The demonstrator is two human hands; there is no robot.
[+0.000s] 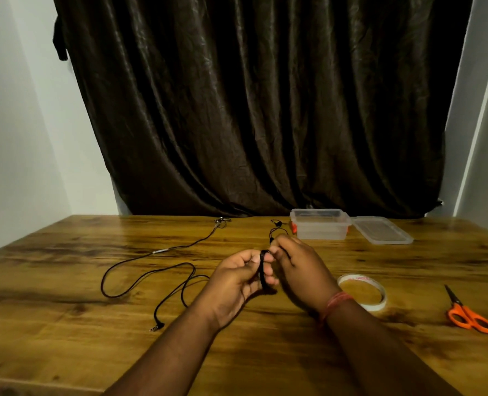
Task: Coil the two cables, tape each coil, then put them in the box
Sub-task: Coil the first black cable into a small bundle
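Two bare hands meet at the centre of the frame over a wooden table (65,352), winding a thin black cable: the left hand (234,284) has its fingers curled round a small black coil (263,267), thumb pressed against its near side, while the right hand (297,267), a reddish thread band (337,302) on its wrist, pinches the same coil from the other side with curled fingertips. A loose end of that cable (275,227) trails away from the hands toward the upper middle of the table, ending in small dark earpieces just left of the box. The second cable (139,277), also black, lies uncoiled on the tabletop in the left-centre of the frame, looping from a metal jack plug (154,328) near the left forearm up through an inline piece (159,250) to a tangle of earpieces (222,222) at the far table edge. A clear plastic box (320,225) with orange latches stands open at the upper right of the table, its clear lid (382,230) lying flat just beside it on the right. A roll of clear tape (362,292) lies flat behind the right wrist, partly hidden by it, and orange-handled scissors (468,312) rest shut near the right edge, well apart from the roll. A dark brown curtain (251,110) hangs behind the table between pale walls
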